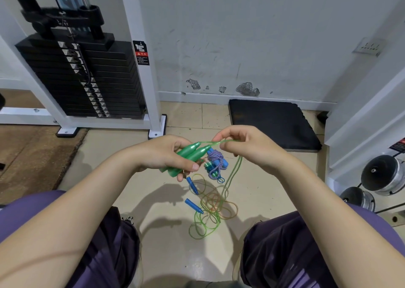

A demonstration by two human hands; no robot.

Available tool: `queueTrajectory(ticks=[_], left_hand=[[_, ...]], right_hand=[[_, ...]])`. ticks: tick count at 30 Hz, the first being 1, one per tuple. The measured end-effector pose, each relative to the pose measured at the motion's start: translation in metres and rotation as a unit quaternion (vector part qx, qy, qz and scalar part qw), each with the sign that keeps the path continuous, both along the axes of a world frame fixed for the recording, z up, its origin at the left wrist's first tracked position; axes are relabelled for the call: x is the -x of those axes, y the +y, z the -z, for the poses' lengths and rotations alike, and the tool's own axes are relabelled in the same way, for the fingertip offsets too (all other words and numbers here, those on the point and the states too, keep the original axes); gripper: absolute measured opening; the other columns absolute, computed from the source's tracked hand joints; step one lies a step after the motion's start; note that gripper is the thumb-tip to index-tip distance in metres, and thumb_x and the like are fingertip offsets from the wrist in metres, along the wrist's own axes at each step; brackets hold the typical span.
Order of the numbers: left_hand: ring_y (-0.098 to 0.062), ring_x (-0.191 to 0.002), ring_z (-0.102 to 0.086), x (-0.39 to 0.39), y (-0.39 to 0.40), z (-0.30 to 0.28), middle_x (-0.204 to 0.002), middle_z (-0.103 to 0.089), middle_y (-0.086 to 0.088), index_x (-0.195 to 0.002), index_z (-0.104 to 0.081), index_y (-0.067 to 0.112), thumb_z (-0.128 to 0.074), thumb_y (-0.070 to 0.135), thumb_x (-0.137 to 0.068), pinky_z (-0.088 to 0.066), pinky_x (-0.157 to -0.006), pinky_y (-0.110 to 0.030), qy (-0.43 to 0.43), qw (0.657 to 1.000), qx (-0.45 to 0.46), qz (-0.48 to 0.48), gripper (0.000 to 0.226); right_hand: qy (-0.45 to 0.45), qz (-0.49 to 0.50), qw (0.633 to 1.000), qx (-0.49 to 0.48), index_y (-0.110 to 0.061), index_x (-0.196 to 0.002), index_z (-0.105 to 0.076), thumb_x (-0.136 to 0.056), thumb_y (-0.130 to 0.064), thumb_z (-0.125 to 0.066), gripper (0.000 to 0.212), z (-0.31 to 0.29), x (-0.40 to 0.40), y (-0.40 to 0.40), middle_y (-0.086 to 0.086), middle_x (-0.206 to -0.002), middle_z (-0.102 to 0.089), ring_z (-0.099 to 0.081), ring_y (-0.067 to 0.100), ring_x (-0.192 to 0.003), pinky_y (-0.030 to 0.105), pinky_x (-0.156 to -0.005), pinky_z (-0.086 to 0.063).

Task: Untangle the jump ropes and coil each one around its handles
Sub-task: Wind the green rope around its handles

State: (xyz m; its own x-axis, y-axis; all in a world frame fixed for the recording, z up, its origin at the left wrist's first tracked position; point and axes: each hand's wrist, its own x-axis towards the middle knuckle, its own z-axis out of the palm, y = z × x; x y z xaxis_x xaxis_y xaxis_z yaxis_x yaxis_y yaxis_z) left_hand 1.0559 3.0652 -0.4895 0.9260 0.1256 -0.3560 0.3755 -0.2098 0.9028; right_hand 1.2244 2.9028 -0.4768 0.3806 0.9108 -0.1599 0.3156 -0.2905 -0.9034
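Note:
My left hand (166, 154) grips two green handles (190, 154) side by side, tips pointing up and right. My right hand (241, 143) pinches the green cord (232, 174) just past the handle tips; the cord drops down to a loose tangle (210, 213) on the floor. In that tangle an orange-yellow cord mixes with the green one, and two blue handles (192, 204) lie at its left. A purple-and-white braided rope (214, 163), wound around blue handles, lies on the floor under my hands.
A white weight-stack machine (87, 77) stands at the back left. A black foam mat (271, 123) lies by the wall. Dumbbells (381, 178) sit on a rack at the right. My knees frame the tiled floor (166, 239).

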Motion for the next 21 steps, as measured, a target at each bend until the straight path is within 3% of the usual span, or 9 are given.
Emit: queueTrajectory(ticks=[3, 6, 8, 13, 21], left_hand=[[-0.022, -0.061, -0.062, 0.001, 0.002, 0.001, -0.068, -0.067, 0.001, -0.089, -0.065, 0.013, -0.073, 0.011, -0.086, -0.05, -0.061, -0.027, -0.008, 1.0, -0.003, -0.016, 0.008], [-0.023, -0.06, -0.058, 0.0, 0.001, 0.003, -0.068, -0.063, -0.005, -0.085, -0.068, 0.018, -0.076, 0.016, -0.084, -0.049, -0.06, -0.03, -0.015, 1.0, -0.008, -0.015, 0.008], [-0.021, -0.056, -0.055, -0.001, -0.002, 0.004, -0.067, -0.061, -0.006, -0.088, -0.069, 0.013, -0.077, 0.017, -0.084, -0.048, -0.057, -0.03, -0.01, 1.0, -0.016, -0.005, 0.01], [-0.019, -0.054, -0.057, -0.005, -0.008, 0.005, -0.068, -0.062, -0.005, -0.092, -0.068, 0.008, -0.077, 0.02, -0.084, -0.045, -0.05, -0.027, -0.001, 1.0, -0.019, 0.011, 0.018], [-0.019, -0.053, -0.056, -0.004, -0.004, 0.004, -0.069, -0.065, -0.004, -0.097, -0.063, 0.004, -0.072, 0.022, -0.088, -0.04, -0.047, -0.026, -0.004, 1.0, -0.015, -0.001, 0.021]], right_hand=[[-0.005, 0.002, 1.0, -0.004, -0.015, -0.093, -0.074, -0.092, -0.028, -0.064, 0.016, -0.004, -0.003, -0.003, -0.018, -0.061, -0.058, -0.05, -0.006, -0.056, 0.007, -0.055, -0.037], [-0.001, -0.006, 1.0, 0.003, -0.016, -0.09, -0.073, -0.09, -0.038, -0.066, 0.023, 0.0, 0.001, -0.002, -0.01, -0.064, -0.059, -0.05, 0.005, -0.06, 0.019, -0.063, -0.042], [0.01, -0.016, 1.0, -0.001, -0.014, -0.092, -0.071, -0.09, -0.035, -0.067, 0.021, 0.003, 0.005, 0.0, -0.001, -0.069, -0.063, -0.052, 0.013, -0.062, 0.027, -0.062, -0.044], [0.025, -0.034, 0.999, -0.022, -0.008, -0.094, -0.067, -0.092, -0.02, -0.066, 0.012, 0.007, 0.015, 0.004, -0.002, -0.059, -0.062, -0.049, 0.01, -0.049, 0.025, -0.05, -0.037], [-0.004, 0.004, 1.0, -0.023, -0.009, -0.094, -0.065, -0.095, -0.019, -0.061, 0.01, 0.007, 0.005, 0.003, 0.004, -0.066, -0.063, -0.051, 0.018, -0.055, 0.029, -0.055, -0.043]])
